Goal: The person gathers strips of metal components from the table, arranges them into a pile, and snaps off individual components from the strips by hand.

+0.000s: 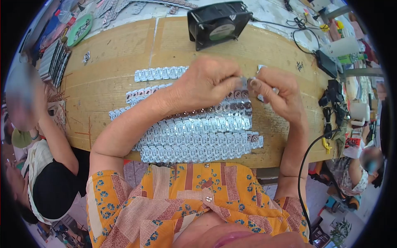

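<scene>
Rows of linked small silvery metal plates lie side by side on the brown tabletop, below and between my forearms. One shorter strip of plates lies at the far side, partly covered by my left hand. That hand is closed, thumb against curled fingers, with a small shiny metal piece at its fingertips. Just to the right, my right hand is closed in a pinch, its tips almost meeting the left ones. What the right fingers hold is too small and blurred to name. Loose metal pieces show partly beside my right hand.
A black fan stands at the table's back, its cable running right. A black adapter sits at the right edge. Toward the left are a green plate of small parts and stacked strips. People sit at both sides.
</scene>
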Tool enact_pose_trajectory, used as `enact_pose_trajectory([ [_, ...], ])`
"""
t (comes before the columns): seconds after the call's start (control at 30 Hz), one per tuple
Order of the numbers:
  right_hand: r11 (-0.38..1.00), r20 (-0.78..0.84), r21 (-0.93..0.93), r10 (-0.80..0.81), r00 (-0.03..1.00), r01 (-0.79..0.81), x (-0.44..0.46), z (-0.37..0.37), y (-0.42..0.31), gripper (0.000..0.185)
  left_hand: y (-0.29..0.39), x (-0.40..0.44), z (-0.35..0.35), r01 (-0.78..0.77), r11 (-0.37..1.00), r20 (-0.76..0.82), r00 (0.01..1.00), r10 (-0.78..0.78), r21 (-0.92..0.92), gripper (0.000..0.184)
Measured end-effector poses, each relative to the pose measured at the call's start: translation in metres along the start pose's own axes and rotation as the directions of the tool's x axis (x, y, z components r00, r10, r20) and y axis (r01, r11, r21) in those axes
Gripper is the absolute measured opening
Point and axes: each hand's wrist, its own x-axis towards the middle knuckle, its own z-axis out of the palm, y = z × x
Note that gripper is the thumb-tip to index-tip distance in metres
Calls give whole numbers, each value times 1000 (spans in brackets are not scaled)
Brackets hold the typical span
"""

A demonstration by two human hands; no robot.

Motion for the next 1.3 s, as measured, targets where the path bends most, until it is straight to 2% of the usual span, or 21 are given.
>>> enact_pose_trajectory([
  [0.07, 993, 49, -69, -97, 994, 100, 1, 1, 3, 17, -1, 1, -2, -68, 995, 6, 998, 67, 70, 6],
  [0.13, 979, 25, -91, -183, 983, 184, 3, 5, 8, 17, -15, 3, 1, -205, 971, -36, 977, 211, 126, 7],
  [0.17, 972, 17, -112, -206, 978, 206, 8, 6, 6, 18, -12, 4, -7, -190, 968, 35, 982, 186, 166, 10],
  [0.27, 974, 45, -124, -187, 981, 191, 7, 8, 2, 17, -10, 4, -7, -253, 955, 4, 967, 255, 155, 15],
  [0.37, 999, 70, 31, -47, 996, 45, 6, 7, -2, 19, -3, 8, -11, -233, 970, 1, 972, 234, 73, 17],
  [0.47, 939, 140, 316, 95, 986, -135, 6, 4, 0, 23, 2, 9, -17, -153, 987, 43, 987, 155, -49, 18],
  [0.57, 858, 135, 490, 99, 986, -154, 6, 8, 4, 25, 6, 10, -20, -51, 975, 119, 990, 78, -215, 19],
  [0.63, 925, 79, 364, 86, 993, -109, 4, 10, -6, 27, 7, 10, -21, 7, 952, 146, 988, 40, -307, 20],
  [0.73, 996, -14, 85, -21, 1000, 22, 3, 11, -9, 31, 1, 11, -18, -171, 982, 46, 984, 175, -79, 19],
  [0.77, 987, -55, 156, 36, 998, -27, 2, 12, -10, 32, 1, 12, -16, -148, 981, 19, 988, 151, -124, 17],
  [0.8, 970, -106, 225, 113, 988, -86, 2, 13, -8, 34, 3, 12, -16, -123, 975, 10, 992, 127, -185, 16],
  [0.83, 933, -114, 349, 136, 984, -89, 0, 14, 12, 35, 5, 13, -13, -146, 969, -66, 989, 136, -199, 14],
  [0.87, 813, -71, 552, 268, 961, -186, 0, 18, 1, 35, 10, 11, -9, -154, 965, -147, 981, 125, -212, 13],
  [0.93, 733, -10, 642, 300, 954, -224, 0, 19, -4, 34, 18, 8, -15, 5, 943, -51, 998, -23, -333, 10],
  [1.0, 644, 17, 740, 270, 963, -194, 0, 25, 0, 34, 18, 9, -16, -42, 941, -43, 999, 30, -337, 9],
  [1.03, 561, 51, 809, 233, 971, -177, 0, 27, 0, 33, 24, 9, -18, 34, 911, -12, 999, -42, -412, 9],
  [1.17, 475, 65, 862, 246, 967, -179, 1, 30, -2, 32, 25, 11, -24, 144, 835, 69, 990, -127, -531, 12],
  [1.27, 448, 35, 877, 299, 954, -173, 6, 32, 1, 32, 16, 12, -19, 131, 968, -59, 987, -147, -216, 12],
  [1.3, 454, 16, 877, 305, 952, -160, 6, 32, 5, 32, 14, 12, -17, 59, 988, -104, 992, -74, -141, 12],
])
